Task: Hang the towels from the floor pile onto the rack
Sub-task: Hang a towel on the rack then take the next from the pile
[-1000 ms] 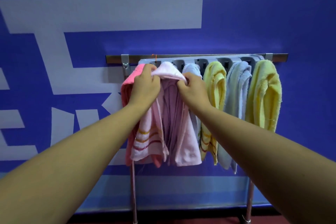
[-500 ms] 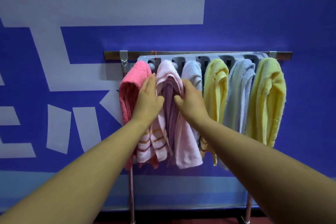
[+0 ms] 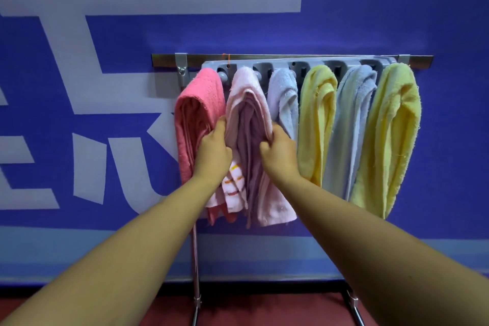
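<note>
A grey hook rack on a metal bar carries several hanging towels. From the left they are coral pink, pale pink, whitish blue, yellow, pale blue and yellow. My left hand grips the left fold of the pale pink towel at mid-height. Across from it, my right hand curls its fingers round the same towel's right fold. The floor pile is out of view.
The rack stands on metal legs, one on the left and one on the right, over a red floor. Close behind it is a blue wall with large white shapes.
Both hands slid down from the top of the pale pink towel to its middle. The towel now hangs on its hook, between the coral and whitish towels.
</note>
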A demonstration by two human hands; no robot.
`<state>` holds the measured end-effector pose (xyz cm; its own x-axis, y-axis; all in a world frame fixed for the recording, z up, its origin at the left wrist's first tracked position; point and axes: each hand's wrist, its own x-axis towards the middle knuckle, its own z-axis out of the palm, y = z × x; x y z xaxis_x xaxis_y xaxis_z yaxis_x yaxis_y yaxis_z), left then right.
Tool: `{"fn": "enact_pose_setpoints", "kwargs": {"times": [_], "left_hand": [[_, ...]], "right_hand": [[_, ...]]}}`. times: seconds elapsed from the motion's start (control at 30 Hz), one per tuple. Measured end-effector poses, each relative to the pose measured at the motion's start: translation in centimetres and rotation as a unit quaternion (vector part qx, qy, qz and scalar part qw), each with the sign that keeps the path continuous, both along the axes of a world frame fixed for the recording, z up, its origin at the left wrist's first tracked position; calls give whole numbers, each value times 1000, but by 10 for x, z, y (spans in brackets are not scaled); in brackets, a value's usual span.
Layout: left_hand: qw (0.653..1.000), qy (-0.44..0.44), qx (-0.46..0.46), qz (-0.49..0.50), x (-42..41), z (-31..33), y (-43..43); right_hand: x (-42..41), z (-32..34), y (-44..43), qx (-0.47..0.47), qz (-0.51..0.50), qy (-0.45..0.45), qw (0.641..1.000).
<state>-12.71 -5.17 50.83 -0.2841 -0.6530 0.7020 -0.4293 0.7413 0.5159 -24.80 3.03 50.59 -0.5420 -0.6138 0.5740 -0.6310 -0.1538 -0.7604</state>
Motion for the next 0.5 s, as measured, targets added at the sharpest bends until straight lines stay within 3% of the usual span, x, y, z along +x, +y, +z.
{"fn": "enact_pose_setpoints", "kwargs": {"times": [0.2, 0.33, 0.5], "left_hand": [[986, -50, 142, -75, 3, -34, 6], [974, -56, 187, -116, 15, -67, 11], [958, -143, 208, -138, 50, -124, 22]], "right_hand": [[13, -35, 4, 80, 86, -10, 993], [18, -60, 17, 116, 119, -5, 986], [27, -106, 50, 144, 96, 28, 985]]}}
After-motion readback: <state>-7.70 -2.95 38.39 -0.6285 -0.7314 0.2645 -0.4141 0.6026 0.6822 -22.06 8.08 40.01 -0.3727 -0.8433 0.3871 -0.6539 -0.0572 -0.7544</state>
